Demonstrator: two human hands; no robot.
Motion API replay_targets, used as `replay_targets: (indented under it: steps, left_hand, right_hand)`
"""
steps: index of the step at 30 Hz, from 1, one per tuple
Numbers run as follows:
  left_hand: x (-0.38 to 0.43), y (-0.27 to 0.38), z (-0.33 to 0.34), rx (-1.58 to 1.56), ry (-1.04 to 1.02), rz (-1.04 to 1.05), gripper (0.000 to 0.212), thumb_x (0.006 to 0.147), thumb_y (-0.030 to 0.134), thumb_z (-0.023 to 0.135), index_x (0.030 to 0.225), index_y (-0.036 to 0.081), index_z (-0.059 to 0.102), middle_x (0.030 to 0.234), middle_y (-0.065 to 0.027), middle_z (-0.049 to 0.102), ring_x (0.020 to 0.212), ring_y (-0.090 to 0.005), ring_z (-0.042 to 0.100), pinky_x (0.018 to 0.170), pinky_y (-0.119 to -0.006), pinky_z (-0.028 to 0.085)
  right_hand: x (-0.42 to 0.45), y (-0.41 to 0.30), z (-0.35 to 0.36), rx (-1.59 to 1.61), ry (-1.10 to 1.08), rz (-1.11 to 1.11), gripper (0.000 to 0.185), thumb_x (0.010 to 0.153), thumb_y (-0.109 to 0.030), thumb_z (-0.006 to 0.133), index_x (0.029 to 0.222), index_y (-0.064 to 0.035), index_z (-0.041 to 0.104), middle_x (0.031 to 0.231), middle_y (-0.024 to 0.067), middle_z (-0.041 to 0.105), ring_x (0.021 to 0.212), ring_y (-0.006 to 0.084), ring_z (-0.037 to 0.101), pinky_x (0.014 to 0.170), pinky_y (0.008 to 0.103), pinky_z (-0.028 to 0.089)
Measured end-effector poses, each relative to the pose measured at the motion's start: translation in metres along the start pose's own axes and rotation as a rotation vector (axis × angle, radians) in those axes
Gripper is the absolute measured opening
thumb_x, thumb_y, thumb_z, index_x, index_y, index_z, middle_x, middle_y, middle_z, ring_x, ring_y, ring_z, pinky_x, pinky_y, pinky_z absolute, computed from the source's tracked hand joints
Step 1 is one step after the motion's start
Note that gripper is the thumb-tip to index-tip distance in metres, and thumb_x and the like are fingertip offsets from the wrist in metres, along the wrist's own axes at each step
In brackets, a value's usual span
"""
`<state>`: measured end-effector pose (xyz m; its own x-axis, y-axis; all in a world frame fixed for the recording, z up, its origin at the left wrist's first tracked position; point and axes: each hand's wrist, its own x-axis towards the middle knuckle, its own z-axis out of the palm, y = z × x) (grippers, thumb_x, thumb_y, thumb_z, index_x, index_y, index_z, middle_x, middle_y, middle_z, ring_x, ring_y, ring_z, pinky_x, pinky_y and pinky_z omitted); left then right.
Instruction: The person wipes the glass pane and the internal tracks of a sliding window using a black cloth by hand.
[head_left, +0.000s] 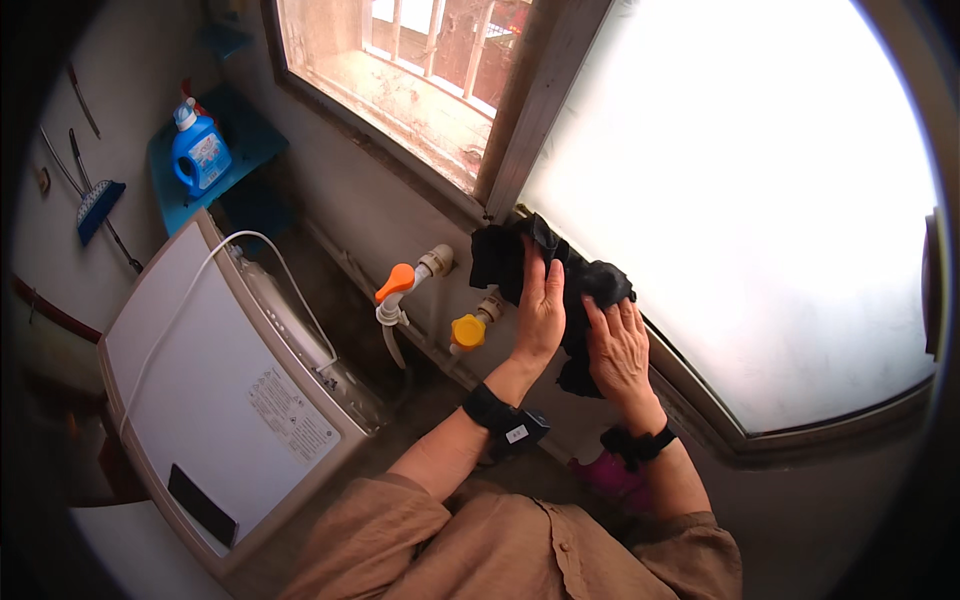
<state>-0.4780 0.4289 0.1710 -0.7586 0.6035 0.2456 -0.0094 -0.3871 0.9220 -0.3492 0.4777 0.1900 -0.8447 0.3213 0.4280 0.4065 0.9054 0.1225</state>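
Observation:
A crumpled black cloth (574, 300) lies along the lower frame of the window and hangs down over the wall below. My left hand (541, 311) presses flat on the cloth's left part, its fingertips partly tucked under a fold. To the right, my right hand (621, 349) rests its fingers on a bunched part of the same cloth. Both palms face the wall, and a black band circles each wrist. Above the hands are the bright frosted window pane (735, 225) and the metal window frame (551, 105).
Left of the cloth, a tap with an orange handle (395, 283) and one with a yellow knob (469, 331) stick out from the wall. A washing machine (225, 360) carries a dark phone-like slab (202, 504). Behind it, a blue detergent bottle (201, 150) stands on a blue shelf (259, 142).

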Motion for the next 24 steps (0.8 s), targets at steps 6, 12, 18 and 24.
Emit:
replay_targets:
  steps: [6,12,18,24]
  left_hand:
    - [0.02,-0.005,-0.032,-0.368,0.178,-0.198,0.055,0.1,0.038,0.032,0.14,0.0,0.03,0.139,-0.011,0.038,0.127,-0.0179,0.035,0.107,-0.029,0.025]
    - [0.014,-0.008,-0.037,-0.558,0.248,-0.285,0.048,0.1,0.032,0.034,0.138,0.003,0.033,0.137,-0.01,0.039,0.126,-0.0188,0.037,0.105,-0.031,0.028]
    - [0.014,-0.011,-0.032,-0.522,0.304,-0.325,0.048,0.099,0.034,0.036,0.137,0.004,0.034,0.136,-0.0093,0.04,0.125,-0.0188,0.037,0.104,-0.031,0.029]
    - [0.007,-0.015,-0.04,-0.49,0.162,-0.301,0.051,0.099,0.034,0.036,0.139,0.003,0.031,0.14,-0.0107,0.035,0.129,-0.0194,0.031,0.107,-0.032,0.025]
  right_hand:
    - [0.078,-0.019,0.011,0.223,-0.032,-0.092,0.041,0.072,-0.002,0.052,0.112,-0.0051,0.052,0.106,0.0138,0.055,0.11,0.032,0.049,0.09,0.0382,0.042]
    - [0.124,-0.044,0.014,0.403,-0.06,0.011,0.037,0.066,-0.005,0.062,0.101,-0.0034,0.051,0.097,0.0139,0.056,0.099,0.0327,0.052,0.082,0.0389,0.043]
    - [0.133,-0.048,0.009,0.226,-0.131,-0.013,0.037,0.066,-0.008,0.064,0.101,-0.0034,0.051,0.092,0.0117,0.058,0.095,0.029,0.053,0.079,0.0362,0.043]
    - [0.114,-0.045,0.004,0.176,-0.132,-0.001,0.037,0.065,-0.009,0.063,0.1,-0.0031,0.051,0.092,0.0107,0.056,0.096,0.0285,0.052,0.078,0.0356,0.044]
